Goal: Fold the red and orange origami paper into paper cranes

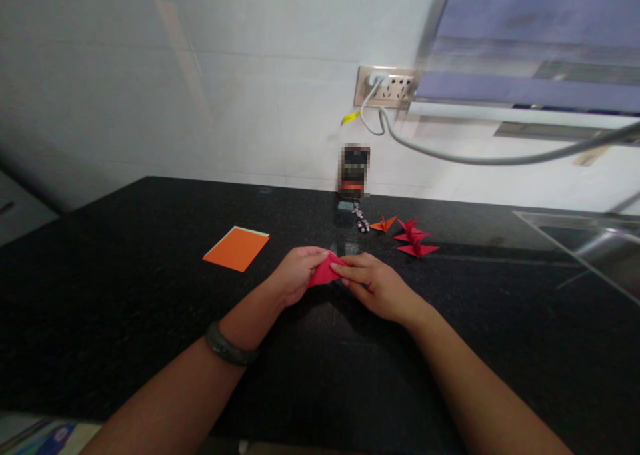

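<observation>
A small, folded piece of bright red paper [324, 272] sits between the two hands, over the near middle of the black, speckled stone tabletop [125, 295]; the left hand [296, 276] has its grip closed on the paper's left side, thumb on top; the right hand [383, 285] has a narrow grip at the right edge, fingertips on the paper, though its exact contact is partly hidden; whether the paper's underside rests on the tabletop, I cannot tell.

The likeliest trouble, as I judge it, is a crooked crease, caused by the layers sliding if the two grips press unevenly; thin paper could also tear or crumple at a corner if the hands pull against each other; fingers cover much of the edges, so a misaligned edge might go unnoticed.

Beyond the right hand stand red folded-paper birds [419, 249] in a close row, with an orange folded-paper bird [384, 224] just to their left; a wide sweep of the right forearm could knock them; beside the orange bird lies a dark-and-pale patterned strap [363, 224], near a blurred upright object [354, 171] by the wall; a flat stack of square orange paper [237, 249] lies apart, to the left; nothing blocks the space between the hands.
</observation>
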The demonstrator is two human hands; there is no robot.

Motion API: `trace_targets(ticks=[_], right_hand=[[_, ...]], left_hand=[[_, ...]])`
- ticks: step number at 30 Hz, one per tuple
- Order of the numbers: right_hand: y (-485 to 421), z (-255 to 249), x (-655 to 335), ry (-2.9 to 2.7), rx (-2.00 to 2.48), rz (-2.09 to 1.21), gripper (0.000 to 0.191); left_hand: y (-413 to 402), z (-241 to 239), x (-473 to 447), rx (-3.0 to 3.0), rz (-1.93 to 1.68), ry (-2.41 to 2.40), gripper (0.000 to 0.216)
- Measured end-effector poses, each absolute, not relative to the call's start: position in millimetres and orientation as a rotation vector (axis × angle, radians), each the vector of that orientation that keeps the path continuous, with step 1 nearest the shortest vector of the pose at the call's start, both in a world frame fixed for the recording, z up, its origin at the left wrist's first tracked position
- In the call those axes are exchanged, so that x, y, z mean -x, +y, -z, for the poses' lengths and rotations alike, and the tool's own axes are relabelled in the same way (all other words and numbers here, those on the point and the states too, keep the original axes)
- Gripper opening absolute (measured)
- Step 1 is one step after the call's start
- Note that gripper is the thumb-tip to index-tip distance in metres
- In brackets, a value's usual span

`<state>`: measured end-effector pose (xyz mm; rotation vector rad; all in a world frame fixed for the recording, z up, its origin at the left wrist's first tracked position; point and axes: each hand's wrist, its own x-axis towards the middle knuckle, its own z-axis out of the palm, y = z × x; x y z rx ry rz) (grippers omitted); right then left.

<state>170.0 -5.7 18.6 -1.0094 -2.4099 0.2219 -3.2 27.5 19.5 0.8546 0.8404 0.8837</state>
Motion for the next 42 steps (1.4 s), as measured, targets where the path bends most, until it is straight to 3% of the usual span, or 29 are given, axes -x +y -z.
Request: trace_targets(ticks=[9, 31, 37, 42], right_hand=[[-7.9, -20.1, -167.8, -2.468, 1.022, -0.201, 0.035], [-9.0, -21.0, -165.2, -2.481, 1.062, -0.184, 0.033], [-6.1, -11.9, -159.4, -2.189, 1.035, -0.414, 0.019], [-1.2, -6.8, -156.8, -1.774, 1.346, -0.619, 0.015]], left_hand=[[25.9, -13.5, 0.5, -0.955, -0.897, 0.871, 0.021], [27.3, -8.1, -1.1, -1.017, -0.954, 0.941, 0.016], [25.1, -11.0, -2.5, -1.105, -1.003, 1.068, 0.012], [22.8, -11.4, -3.6, -1.080, -1.005, 1.089, 0.011]])
